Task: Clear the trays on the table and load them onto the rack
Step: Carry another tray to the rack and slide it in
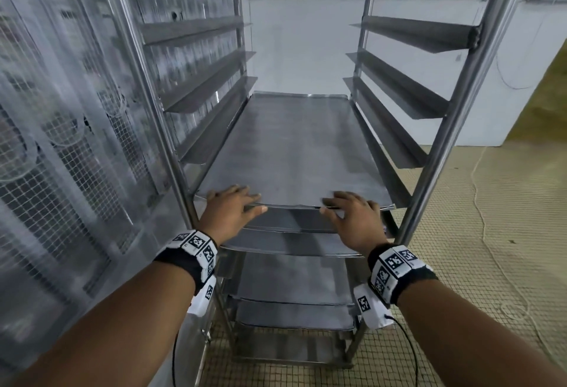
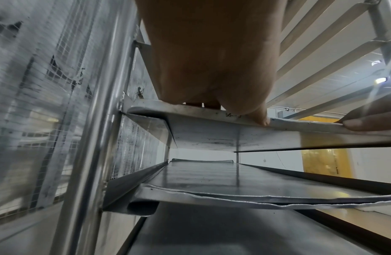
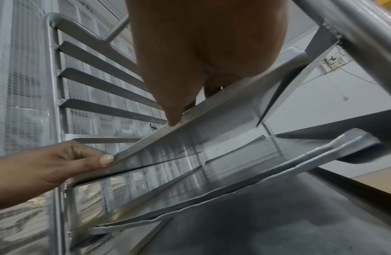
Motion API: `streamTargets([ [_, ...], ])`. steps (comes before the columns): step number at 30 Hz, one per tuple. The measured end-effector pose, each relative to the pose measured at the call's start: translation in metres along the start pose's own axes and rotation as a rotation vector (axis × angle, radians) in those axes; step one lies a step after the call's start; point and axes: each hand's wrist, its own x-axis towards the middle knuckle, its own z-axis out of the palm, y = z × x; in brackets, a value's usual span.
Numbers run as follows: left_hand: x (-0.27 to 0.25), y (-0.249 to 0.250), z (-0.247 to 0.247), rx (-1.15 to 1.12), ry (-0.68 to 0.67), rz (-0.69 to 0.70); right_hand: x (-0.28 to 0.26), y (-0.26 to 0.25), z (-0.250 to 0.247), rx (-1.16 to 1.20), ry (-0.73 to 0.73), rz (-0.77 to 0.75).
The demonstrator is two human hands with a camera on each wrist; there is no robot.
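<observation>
An empty metal tray [image 1: 288,147] lies on a pair of runners in the steel rack [image 1: 454,104], about mid-height. Its front rim [image 2: 212,113] sticks out slightly toward me. My left hand [image 1: 233,202] rests on the rim's left part, fingers spread flat on top and thumb against the front edge. My right hand [image 1: 349,211] rests on the right part in the same way. In the right wrist view my thumb tip [image 3: 174,120] presses the rim [image 3: 212,110], and the left hand [image 3: 59,163] touches it further along. Nothing lies on the tray.
Several more empty trays [image 1: 291,242] sit on lower runners, the nearest one [image 2: 234,181] with a dented rim. Bare runners [image 1: 399,86] continue above. A plastic-wrapped mesh cage [image 1: 61,141] stands tight on the left. A thin cord [image 1: 491,248] trails over the tiled floor on the right.
</observation>
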Motion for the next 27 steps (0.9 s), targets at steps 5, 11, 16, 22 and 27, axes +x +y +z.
streamTargets([
  [5, 0.015, -0.004, 0.003, -0.006, 0.009, 0.018, 0.014, 0.006, 0.007, -0.003, 0.018, 0.003],
  [11, 0.032, -0.008, 0.006, 0.015, 0.014, 0.027, 0.027, 0.009, 0.008, -0.009, 0.019, 0.003],
  [16, 0.038, -0.008, 0.007, 0.042, 0.026, 0.030, 0.032, 0.005, 0.003, -0.016, -0.018, 0.023],
  [22, 0.037, -0.006, 0.001, 0.053, -0.020, 0.038, 0.033, 0.002, -0.001, -0.034, -0.053, 0.031],
  [27, 0.032, -0.013, -0.027, -0.060, -0.033, 0.083, 0.031, -0.007, -0.027, 0.000, 0.062, 0.016],
])
